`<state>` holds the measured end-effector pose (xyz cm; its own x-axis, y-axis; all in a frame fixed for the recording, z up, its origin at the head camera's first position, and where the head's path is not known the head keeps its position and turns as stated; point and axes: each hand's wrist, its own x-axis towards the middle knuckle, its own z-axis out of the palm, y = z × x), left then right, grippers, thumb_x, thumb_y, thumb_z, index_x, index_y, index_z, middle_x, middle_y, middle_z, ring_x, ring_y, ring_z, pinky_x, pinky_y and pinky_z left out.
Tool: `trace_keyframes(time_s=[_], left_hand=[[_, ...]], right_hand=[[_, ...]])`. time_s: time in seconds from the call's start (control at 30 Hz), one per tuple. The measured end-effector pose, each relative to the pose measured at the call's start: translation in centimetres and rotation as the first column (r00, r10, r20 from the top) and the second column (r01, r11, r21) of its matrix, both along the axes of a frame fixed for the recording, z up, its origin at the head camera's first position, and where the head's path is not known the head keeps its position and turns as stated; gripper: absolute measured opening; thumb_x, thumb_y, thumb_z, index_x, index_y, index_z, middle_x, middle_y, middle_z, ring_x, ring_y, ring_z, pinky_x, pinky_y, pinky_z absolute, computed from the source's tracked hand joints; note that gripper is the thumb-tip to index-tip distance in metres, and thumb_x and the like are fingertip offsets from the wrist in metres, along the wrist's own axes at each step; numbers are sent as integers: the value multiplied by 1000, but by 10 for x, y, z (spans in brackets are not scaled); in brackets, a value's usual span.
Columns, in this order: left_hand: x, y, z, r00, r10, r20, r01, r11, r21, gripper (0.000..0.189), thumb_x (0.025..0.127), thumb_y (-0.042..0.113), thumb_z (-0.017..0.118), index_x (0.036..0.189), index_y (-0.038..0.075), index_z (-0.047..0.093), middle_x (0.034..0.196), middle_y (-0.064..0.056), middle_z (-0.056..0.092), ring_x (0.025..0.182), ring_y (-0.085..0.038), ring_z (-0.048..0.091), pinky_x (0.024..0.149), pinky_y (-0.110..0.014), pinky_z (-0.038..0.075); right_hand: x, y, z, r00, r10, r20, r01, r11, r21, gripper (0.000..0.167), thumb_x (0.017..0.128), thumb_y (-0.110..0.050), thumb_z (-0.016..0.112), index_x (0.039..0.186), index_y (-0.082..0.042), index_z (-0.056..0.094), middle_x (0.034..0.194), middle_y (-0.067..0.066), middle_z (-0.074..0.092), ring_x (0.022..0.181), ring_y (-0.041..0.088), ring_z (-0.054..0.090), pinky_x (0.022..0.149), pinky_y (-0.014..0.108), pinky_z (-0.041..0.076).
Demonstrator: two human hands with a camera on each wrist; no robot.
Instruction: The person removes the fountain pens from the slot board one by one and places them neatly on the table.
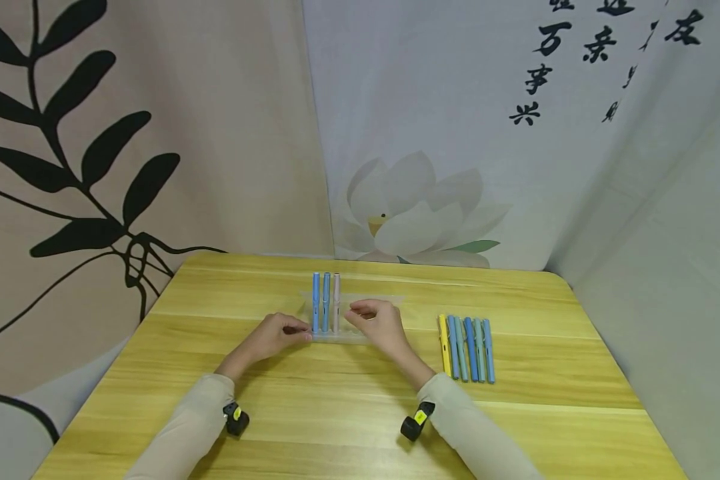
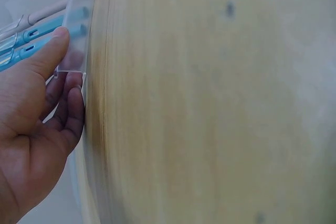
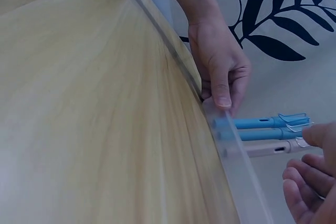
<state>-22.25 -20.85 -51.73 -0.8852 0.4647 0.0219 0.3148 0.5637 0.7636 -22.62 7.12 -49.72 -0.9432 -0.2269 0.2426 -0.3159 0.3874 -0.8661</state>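
A clear plastic pen stand is on the table, with two blue pens and a pale pink pen standing side by side in its left part. My left hand grips the stand's left end; in the left wrist view the thumb lies over its front face and the other fingers curl behind the end. Just right of the pink pen hovers my right hand, fingers loosely bent. The right wrist view shows a gap between its thumb and fingers, nothing held, the thumb close by the pink pen's clip.
To the right, a row of pens lies flat: one yellow pen and several blue and teal pens. The wooden table meets a printed cloth backdrop along its far edge. Small black cameras sit on both wrists.
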Motion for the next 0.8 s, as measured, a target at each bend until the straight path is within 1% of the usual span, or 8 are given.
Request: trace_keyframes(time_s=[0.1, 0.23, 0.47, 0.73, 0.8], left_hand=[[-1, 0, 0, 1000, 6, 5, -6, 1000, 5, 28, 97, 30, 72, 116, 10, 78, 110, -1, 76, 94, -12, 67, 80, -28, 56], [-2, 0, 0, 1000, 4, -9, -4, 1000, 5, 26, 97, 27, 72, 115, 9, 78, 110, -2, 77, 95, -12, 68, 80, -28, 56], [-1, 1, -1, 1000, 5, -8, -5, 1000, 8, 27, 97, 27, 73, 116, 9, 78, 111, -3, 76, 96, -13, 69, 80, -28, 56], [0, 0, -1, 1000, 0, -16, 1, 1000, 15, 28, 97, 27, 72, 116, 7, 78, 112, -4, 76, 97, -15, 69, 80, -29, 57], [-1, 0, -1, 1000, 0, -17, 0, 1000, 10, 28, 97, 27, 72, 116, 7, 78, 112, -4, 76, 97, -15, 69, 81, -29, 57]], right_hand=[[-2, -7, -2, 1000, -13, 8, 13, 1000, -5, 27, 95, -23, 76, 111, -2, 78, 102, 7, 78, 90, 20, 73, 79, 34, 60], [-4, -15, -5, 999, -37, 20, 37, 999, -5, 27, 94, -27, 77, 109, -5, 79, 101, 6, 78, 88, 17, 74, 77, 31, 59], [-6, -24, -9, 997, -70, 32, 71, 997, -22, 25, 92, -30, 79, 105, -9, 80, 97, 4, 78, 85, 14, 73, 72, 28, 59], [-8, -29, -12, 997, -65, 43, 67, 997, -49, 25, 92, -30, 80, 104, -8, 80, 97, 5, 78, 84, 14, 73, 70, 29, 59], [-8, -30, -12, 997, -65, 47, 67, 997, -43, 24, 91, -30, 80, 103, -8, 80, 96, 4, 78, 83, 13, 73, 70, 28, 59]])
